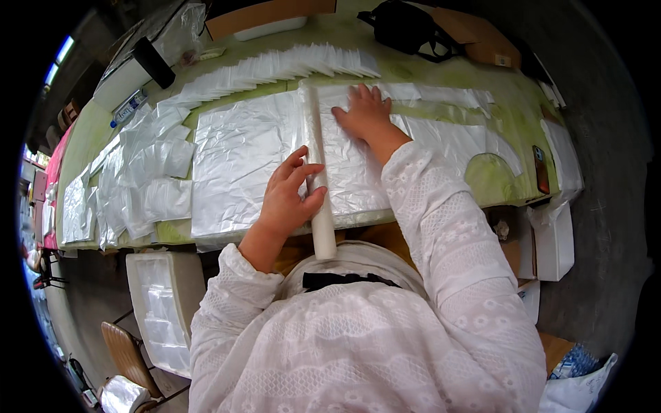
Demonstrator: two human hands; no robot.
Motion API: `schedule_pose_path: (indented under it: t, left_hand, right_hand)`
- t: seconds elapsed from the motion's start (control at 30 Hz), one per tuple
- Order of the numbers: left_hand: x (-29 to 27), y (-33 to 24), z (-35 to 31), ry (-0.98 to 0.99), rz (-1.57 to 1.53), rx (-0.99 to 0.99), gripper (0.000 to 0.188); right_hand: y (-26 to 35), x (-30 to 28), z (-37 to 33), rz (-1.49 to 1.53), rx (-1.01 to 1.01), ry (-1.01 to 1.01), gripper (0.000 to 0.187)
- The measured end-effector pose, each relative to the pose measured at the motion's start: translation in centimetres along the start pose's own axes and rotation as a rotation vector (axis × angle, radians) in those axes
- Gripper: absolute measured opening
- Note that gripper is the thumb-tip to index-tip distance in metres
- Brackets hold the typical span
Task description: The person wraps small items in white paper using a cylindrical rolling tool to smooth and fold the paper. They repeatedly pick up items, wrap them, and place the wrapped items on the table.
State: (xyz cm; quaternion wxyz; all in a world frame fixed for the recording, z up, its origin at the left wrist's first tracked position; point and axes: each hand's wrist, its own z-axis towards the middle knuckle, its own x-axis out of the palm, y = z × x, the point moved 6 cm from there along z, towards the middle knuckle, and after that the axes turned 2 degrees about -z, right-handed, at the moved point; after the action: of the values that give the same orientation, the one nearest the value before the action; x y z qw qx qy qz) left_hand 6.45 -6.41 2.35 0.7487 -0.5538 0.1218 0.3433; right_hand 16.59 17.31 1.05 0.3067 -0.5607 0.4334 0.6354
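A long pale roll (322, 227), with clear plastic film round its upper part, lies across the table from the far side to its near edge. Its near end sticks out over the edge towards my waist. My left hand (292, 193) is at the roll's left side, fingers apart, with fingertips over it and no grip closed. To the right of the roll, my right hand (366, 113) rests with spread fingers on thin, translucent plastic sheeting (354, 179). More crinkled plastic sheeting (241, 158) lies flat to the left of the roll.
Folded plastic bags (162, 158) are heaped at the left, and a fanned row of bags (289, 63) runs behind. A water bottle (129, 108), black cylinder (153, 62), black bag (406, 29) and phone (541, 168) sit around the table. A white bin (193, 286) stands below the near edge.
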Motion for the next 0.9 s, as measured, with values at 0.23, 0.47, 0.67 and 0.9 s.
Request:
schedule_pose_path:
  t: [0.23, 0.47, 0.67, 0.9]
  left_hand:
    - [-0.8, -0.1, -0.4, -0.082, 0.013, -0.030, 0.046]
    - [-3.4, -1.0, -0.4, -0.122, -0.207, 0.245, 0.041]
    - [-2.5, 1.0, 0.6, 0.153, -0.148, 0.043, 0.033]
    - [-6.7, 3.3, -1.5, -0.322, -0.079, -0.045, 0.027]
  right_hand:
    - [4.8, -2.6, -8.8, 0.523, -0.643, -0.214, 0.056]
    - [9.0, -2.4, -18.7, 0.437, -0.903, -0.115, 0.023]
    - [8.1, -3.2, -21.2, 0.602, -0.896, -0.191, 0.019]
    - [11.0, -1.8, -21.5, 0.724, -0.975, -0.205, 0.012]
